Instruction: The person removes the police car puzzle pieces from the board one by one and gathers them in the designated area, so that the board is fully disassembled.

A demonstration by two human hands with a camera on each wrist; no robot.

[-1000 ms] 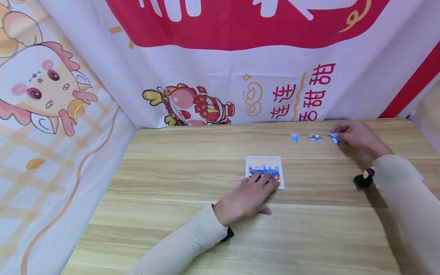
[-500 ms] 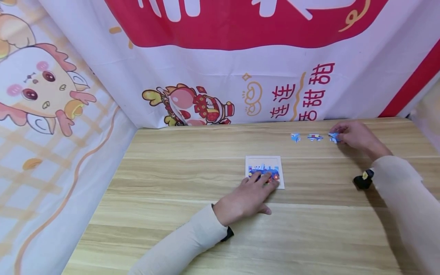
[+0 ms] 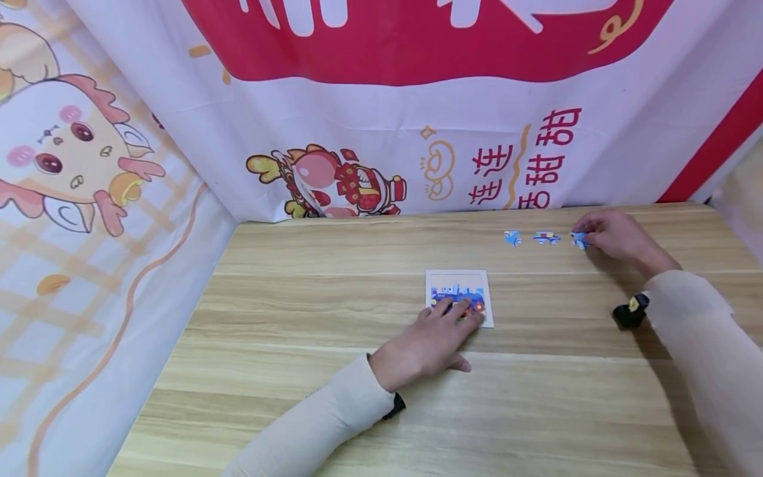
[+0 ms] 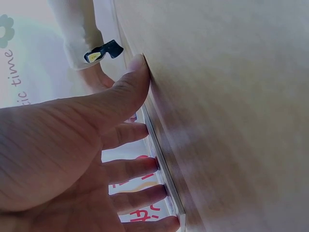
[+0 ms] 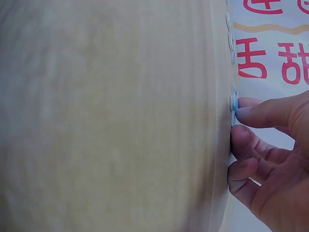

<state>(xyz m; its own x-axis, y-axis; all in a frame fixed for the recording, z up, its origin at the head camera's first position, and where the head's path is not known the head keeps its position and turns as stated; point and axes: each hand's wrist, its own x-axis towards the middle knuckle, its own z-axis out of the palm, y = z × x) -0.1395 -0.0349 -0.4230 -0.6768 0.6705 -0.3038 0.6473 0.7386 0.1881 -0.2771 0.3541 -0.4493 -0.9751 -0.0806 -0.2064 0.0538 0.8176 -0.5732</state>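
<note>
In the head view, a small white-framed jigsaw puzzle [image 3: 456, 272] with a blue vehicle picture lies mid-table. My left hand [image 3: 424, 348] rests on its near part with straight fingers, covering some of the picture. The left wrist view shows those fingertips [image 4: 150, 165] on the board while the thumb stands apart from it. Near the table's back edge, my right hand [image 3: 622, 240] pinches a blue puzzle piece [image 3: 578, 239] between thumb and forefinger, low at the tabletop. Its other fingers curl against the wood in the right wrist view.
Two more loose puzzle pieces, one blue [image 3: 512, 238] and one with red and yellow [image 3: 546, 238], lie left of the right hand along the back of the wooden table [image 3: 286, 291]. A printed cloth [image 3: 369, 106] hangs behind the table.
The puzzle piece at my right fingers has shifted very slightly. Both hands stay almost where they were, and the left still rests on the puzzle.
</note>
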